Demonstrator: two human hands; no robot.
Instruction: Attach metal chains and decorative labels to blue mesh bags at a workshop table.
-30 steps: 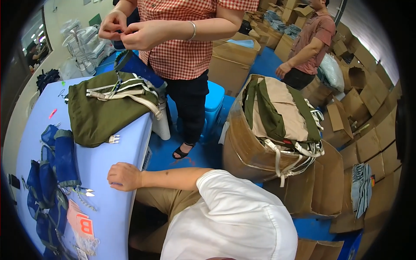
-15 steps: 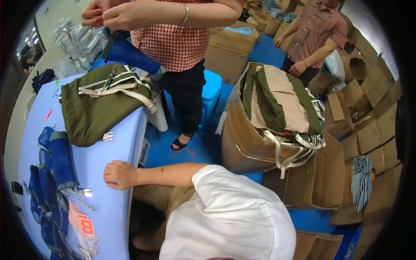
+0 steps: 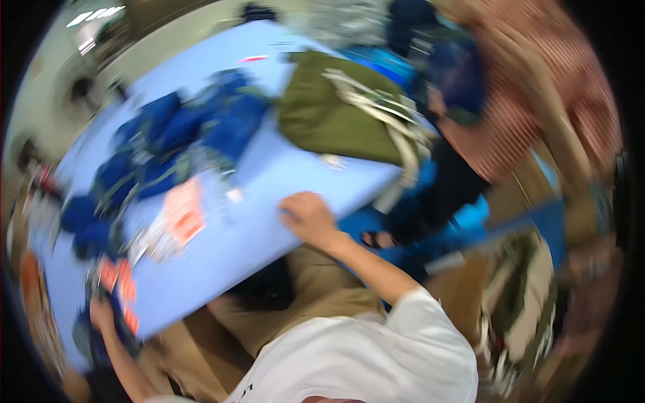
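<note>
My left hand (image 3: 102, 314) is at the table's near left, its blurred fingers closed on a dark blue pouch (image 3: 82, 336) with grey parts. Orange-red tags (image 3: 125, 289) lie right beside it. My right hand (image 3: 310, 218) rests on the table near its front edge, fingers loosely bent and apart, with nothing in it. Between my hands lies a pinkish card with orange print (image 3: 185, 211), next to small whitish bits (image 3: 158, 245). Several blue pouches (image 3: 158, 124) are heaped farther back. Beyond my right hand lies an olive-green bag (image 3: 336, 111) with cream straps.
A co-worker in a red-checked top (image 3: 500, 121) stands at the table's far right, with a dark blue pouch (image 3: 457, 74) before them. At right, a carton (image 3: 457, 285) stands beside green-and-beige bags (image 3: 521, 295). The pale blue table (image 3: 248, 282) ends close to my legs.
My view has swung left, so the table sits farther right and motion blurs everything. My left hand has come into view at the dark pouch. My right hand stays on the table.
</note>
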